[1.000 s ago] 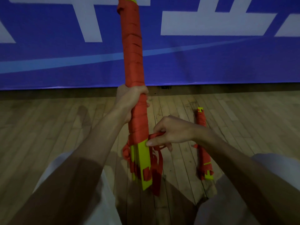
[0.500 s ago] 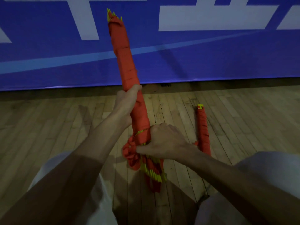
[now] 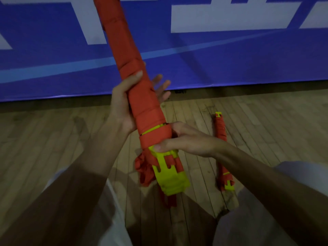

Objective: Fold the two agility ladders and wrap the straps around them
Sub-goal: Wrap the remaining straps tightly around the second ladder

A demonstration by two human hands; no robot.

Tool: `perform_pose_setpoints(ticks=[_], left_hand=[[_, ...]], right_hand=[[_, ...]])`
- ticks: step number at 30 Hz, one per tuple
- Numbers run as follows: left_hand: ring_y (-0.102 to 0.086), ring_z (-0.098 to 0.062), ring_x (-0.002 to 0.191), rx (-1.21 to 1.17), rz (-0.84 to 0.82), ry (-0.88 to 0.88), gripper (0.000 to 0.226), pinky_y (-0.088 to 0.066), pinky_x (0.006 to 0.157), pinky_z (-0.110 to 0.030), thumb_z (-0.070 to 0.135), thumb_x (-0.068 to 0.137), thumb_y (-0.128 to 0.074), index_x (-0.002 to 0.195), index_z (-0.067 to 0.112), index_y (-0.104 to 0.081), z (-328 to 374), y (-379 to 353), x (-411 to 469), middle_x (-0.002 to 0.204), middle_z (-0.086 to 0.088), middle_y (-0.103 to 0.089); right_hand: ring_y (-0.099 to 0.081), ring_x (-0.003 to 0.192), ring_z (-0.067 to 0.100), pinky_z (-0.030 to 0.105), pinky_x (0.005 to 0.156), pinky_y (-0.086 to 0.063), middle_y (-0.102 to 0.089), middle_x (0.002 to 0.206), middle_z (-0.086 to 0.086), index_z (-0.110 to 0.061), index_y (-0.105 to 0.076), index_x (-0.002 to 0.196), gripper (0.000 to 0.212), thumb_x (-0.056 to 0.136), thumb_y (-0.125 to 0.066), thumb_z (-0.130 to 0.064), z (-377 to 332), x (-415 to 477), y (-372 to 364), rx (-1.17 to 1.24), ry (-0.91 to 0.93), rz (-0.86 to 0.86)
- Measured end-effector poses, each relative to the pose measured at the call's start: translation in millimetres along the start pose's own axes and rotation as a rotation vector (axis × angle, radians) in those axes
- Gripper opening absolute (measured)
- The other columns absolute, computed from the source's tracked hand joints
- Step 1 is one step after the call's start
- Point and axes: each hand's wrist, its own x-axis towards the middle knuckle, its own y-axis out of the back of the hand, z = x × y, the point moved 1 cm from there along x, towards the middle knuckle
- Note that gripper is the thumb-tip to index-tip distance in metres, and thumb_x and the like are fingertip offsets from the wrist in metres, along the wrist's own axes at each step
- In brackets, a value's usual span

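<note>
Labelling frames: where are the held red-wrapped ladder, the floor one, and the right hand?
Held red-strap-wrapped yellow ladder bundle [image 3: 142,98]: head view, wrapped middle.
Red-wrapped ladder bundle on floor [image 3: 220,132]: head view, upper wraps.
Right hand [image 3: 186,141]: head view, its back.

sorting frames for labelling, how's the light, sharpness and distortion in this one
Head view: dim, no glare; both forearms nearly black, while the held red strap-wrapped ladder bundle with yellow plastic rungs reads clearly. Head view: faint arm shadows on the wooden plank floor; mild softness; the lower edge of the blue banner bows slightly, wide-angle distortion.
</note>
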Motion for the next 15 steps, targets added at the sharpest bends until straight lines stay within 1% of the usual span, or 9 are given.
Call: perform_pose_setpoints(ticks=[1, 2, 4, 5, 7, 9, 10, 12, 15], left_hand=[[-0.069, -0.029, 0.095, 0.019, -0.02, 0.011, 0.028, -0.059, 0.08, -0.039, 0.018, 0.083, -0.058, 0.11, 0.017, -0.06, 0.5, 0.7, 0.9, 0.109, -0.014, -0.067], [-0.07, -0.025, 0.085, 0.057, -0.012, 0.016, 0.023, -0.059, 0.074, -0.036, 0.016, 0.083, -0.058, 0.106, 0.017, -0.062, 0.6, 0.7, 1.6, 0.103, -0.011, -0.069], [-0.062, -0.015, 0.064, 0.117, 0.005, 0.019, 0.012, -0.055, 0.061, -0.03, 0.014, 0.084, -0.058, 0.089, 0.014, -0.068, 1.5, -0.1, 2.7, 0.085, -0.005, -0.065], [-0.057, -0.014, 0.06, 0.145, 0.018, 0.026, 0.009, -0.052, 0.058, -0.028, 0.014, 0.084, -0.058, 0.085, 0.012, -0.067, 0.7, -1.2, 3.1, 0.08, -0.004, -0.061], [-0.054, -0.013, 0.058, 0.211, 0.055, 0.053, 0.006, -0.051, 0.056, -0.027, 0.016, 0.085, -0.059, 0.086, 0.011, -0.061, -1.3, -1.3, 3.5, 0.077, -0.004, -0.058], [-0.055, -0.013, 0.056, 0.274, 0.08, 0.097, 0.012, -0.051, 0.055, -0.026, 0.02, 0.083, -0.061, 0.078, 0.009, -0.065, -3.1, -1.7, 2.8, 0.073, -0.004, -0.058], [-0.055, -0.013, 0.056, 0.31, 0.101, 0.116, 0.014, -0.051, 0.055, -0.026, 0.022, 0.082, -0.062, 0.079, 0.008, -0.066, -2.6, -1.7, 3.1, 0.071, -0.005, -0.058], [-0.057, -0.016, 0.056, 0.422, 0.185, 0.106, 0.021, -0.052, 0.054, -0.027, 0.021, 0.081, -0.067, 0.095, 0.006, -0.061, -1.7, 0.9, 5.2, 0.072, -0.006, -0.059], [-0.061, -0.02, 0.064, 0.674, 0.399, -0.028, 0.035, -0.054, 0.058, -0.031, 0.015, 0.075, -0.074, 0.107, 0.012, -0.059, -3.3, 7.1, 8.6, 0.081, -0.006, -0.064]], right_hand=[[-0.069, 0.085, 0.006, 0.019, 0.075, -0.051, -0.072, 0.088, -0.01, -0.019, -0.065, 0.102, 0.018, 0.085, -0.069, -0.018, -3.1, -1.1, 0.7, -0.003, -0.009, -0.02], [-0.067, 0.079, 0.001, 0.014, 0.07, -0.049, -0.071, 0.082, -0.013, -0.02, -0.064, 0.1, 0.013, 0.088, -0.068, -0.014, -5.4, -2.6, 1.0, -0.003, -0.014, -0.038], [-0.065, 0.068, -0.004, 0.009, 0.061, -0.046, -0.069, 0.071, -0.017, -0.021, -0.063, 0.091, 0.012, 0.091, -0.062, -0.009, -9.3, -2.4, 1.3, -0.015, 0.003, -0.05], [-0.063, 0.062, -0.005, 0.008, 0.058, -0.045, -0.067, 0.064, -0.017, -0.021, -0.061, 0.085, 0.014, 0.092, -0.061, -0.008, -10.4, -1.8, 1.2, -0.019, 0.015, -0.032], [-0.061, 0.056, -0.004, 0.008, 0.053, -0.044, -0.064, 0.057, -0.016, -0.02, -0.06, 0.08, 0.016, 0.092, -0.061, -0.009, -9.6, 0.5, -1.3, -0.014, 0.026, 0.015], [-0.063, 0.059, -0.003, 0.009, 0.055, -0.045, -0.067, 0.061, -0.015, -0.019, -0.063, 0.084, 0.009, 0.091, -0.063, -0.013, -9.0, 1.9, -3.2, -0.01, 0.007, 0.019], [-0.065, 0.062, -0.002, 0.011, 0.057, -0.047, -0.069, 0.065, -0.014, -0.018, -0.064, 0.087, 0.003, 0.09, -0.064, -0.018, -9.1, 2.2, -3.1, -0.025, -0.017, 0.001], [-0.067, 0.068, 0.003, 0.018, 0.061, -0.051, -0.073, 0.077, -0.007, -0.017, -0.069, 0.093, 0.018, 0.088, -0.067, -0.033, -6.5, 3.7, 0.2, -0.114, -0.092, -0.017], [-0.071, 0.072, 0.006, 0.025, 0.072, -0.058, -0.075, 0.084, -0.002, -0.012, -0.072, 0.093, 0.046, 0.082, -0.062, -0.056, -1.0, 6.7, 3.0, -0.481, -0.144, 0.028]])
